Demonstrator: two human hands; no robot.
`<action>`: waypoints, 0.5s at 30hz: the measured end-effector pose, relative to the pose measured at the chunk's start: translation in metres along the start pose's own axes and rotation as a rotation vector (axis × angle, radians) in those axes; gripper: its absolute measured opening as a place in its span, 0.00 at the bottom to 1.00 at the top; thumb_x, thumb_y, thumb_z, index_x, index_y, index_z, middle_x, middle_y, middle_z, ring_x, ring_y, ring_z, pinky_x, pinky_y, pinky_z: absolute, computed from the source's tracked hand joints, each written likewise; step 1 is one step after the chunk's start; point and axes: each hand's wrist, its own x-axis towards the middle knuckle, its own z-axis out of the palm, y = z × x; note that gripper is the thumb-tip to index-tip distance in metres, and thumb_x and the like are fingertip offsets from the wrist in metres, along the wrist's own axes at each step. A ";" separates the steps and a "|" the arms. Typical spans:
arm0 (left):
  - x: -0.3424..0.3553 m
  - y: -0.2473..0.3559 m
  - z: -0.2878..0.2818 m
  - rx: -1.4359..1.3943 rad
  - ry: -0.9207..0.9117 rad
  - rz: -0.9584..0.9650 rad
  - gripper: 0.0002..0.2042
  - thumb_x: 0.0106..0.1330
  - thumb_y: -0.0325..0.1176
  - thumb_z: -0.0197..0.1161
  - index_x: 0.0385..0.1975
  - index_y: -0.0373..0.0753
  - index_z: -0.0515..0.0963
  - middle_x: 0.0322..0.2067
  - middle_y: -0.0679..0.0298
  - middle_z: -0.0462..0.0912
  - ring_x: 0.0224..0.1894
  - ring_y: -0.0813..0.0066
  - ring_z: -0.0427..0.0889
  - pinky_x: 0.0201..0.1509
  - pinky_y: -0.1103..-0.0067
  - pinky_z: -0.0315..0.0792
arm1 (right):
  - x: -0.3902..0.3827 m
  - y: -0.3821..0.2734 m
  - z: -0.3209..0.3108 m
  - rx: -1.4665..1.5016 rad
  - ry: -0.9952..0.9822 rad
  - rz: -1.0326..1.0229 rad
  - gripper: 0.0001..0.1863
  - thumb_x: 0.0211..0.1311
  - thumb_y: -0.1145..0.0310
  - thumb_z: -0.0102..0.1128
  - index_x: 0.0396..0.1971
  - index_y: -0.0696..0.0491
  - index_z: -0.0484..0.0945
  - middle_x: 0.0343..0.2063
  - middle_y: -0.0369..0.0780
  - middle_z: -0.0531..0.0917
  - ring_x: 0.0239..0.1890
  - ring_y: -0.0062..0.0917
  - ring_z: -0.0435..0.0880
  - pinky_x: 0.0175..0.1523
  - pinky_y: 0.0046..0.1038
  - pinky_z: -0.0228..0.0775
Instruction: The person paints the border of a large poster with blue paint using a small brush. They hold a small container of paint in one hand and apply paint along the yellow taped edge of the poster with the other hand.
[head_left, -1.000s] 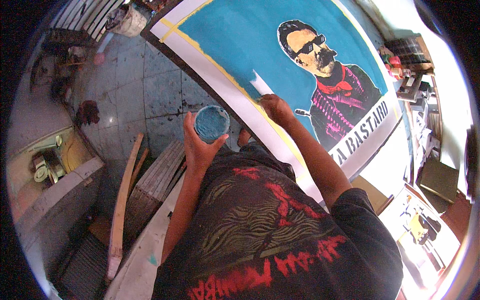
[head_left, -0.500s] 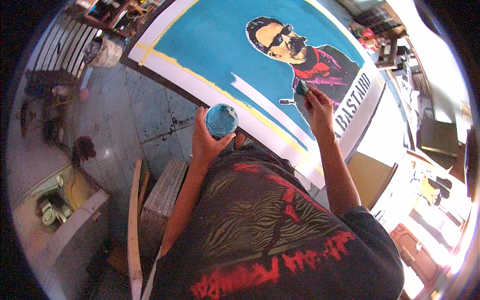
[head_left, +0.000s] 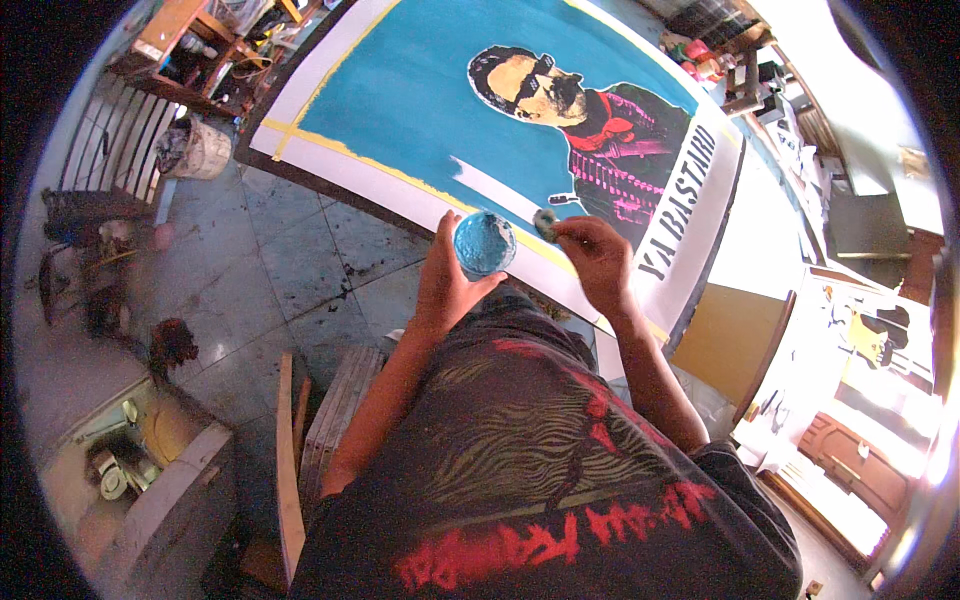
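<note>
A clear cup of light-blue paint (head_left: 484,243) is gripped in my left hand (head_left: 447,284), fingers and thumb around its side. Just right of it, my right hand (head_left: 598,262) pinches a small paint-stained sponge or wad (head_left: 545,224), held over the poster's lower-left part beside the cup. The large poster (head_left: 390,80) has a blue ground, yellow border strips (head_left: 350,158), black lettering along one edge and a painted bust (head_left: 625,150) in sunglasses and red neckerchief. A pale unpainted streak (head_left: 488,182) runs through the blue. Whether the sponge touches the paper is unclear.
Around me are a tiled floor (head_left: 280,240), a dirty white bucket (head_left: 205,150), cluttered wooden shelves (head_left: 160,40), leaning planks (head_left: 285,460) with stacked boards (head_left: 335,420), a ledge with a metal fixture (head_left: 170,510), and a yellowish panel (head_left: 715,340) beside printed sheets on the right.
My right hand moved up along the poster toward the painted figure, then came down and left beside the cup. The cup sits further right in view; the poster and room have shifted with my head.
</note>
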 end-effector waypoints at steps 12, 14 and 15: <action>0.013 0.046 0.014 0.117 -0.009 -0.084 0.55 0.42 0.37 0.80 0.66 0.28 0.48 0.56 0.37 0.68 0.58 0.39 0.72 0.60 0.59 0.68 | 0.031 0.001 0.016 -0.202 -0.274 -0.382 0.08 0.58 0.78 0.60 0.37 0.59 0.82 0.39 0.46 0.85 0.39 0.38 0.86 0.43 0.32 0.77; 0.010 0.048 0.020 0.132 0.011 -0.061 0.55 0.42 0.38 0.80 0.66 0.27 0.48 0.57 0.37 0.67 0.58 0.39 0.71 0.61 0.59 0.67 | 0.033 0.009 0.016 -0.206 -0.272 -0.425 0.07 0.58 0.78 0.60 0.36 0.60 0.82 0.39 0.46 0.85 0.38 0.36 0.86 0.41 0.31 0.77; 0.009 0.051 0.022 0.139 0.019 -0.048 0.54 0.42 0.38 0.80 0.66 0.27 0.49 0.57 0.36 0.67 0.58 0.39 0.71 0.62 0.59 0.67 | 0.034 0.013 0.017 -0.211 -0.274 -0.449 0.07 0.58 0.78 0.60 0.36 0.60 0.82 0.39 0.46 0.85 0.38 0.36 0.86 0.41 0.31 0.77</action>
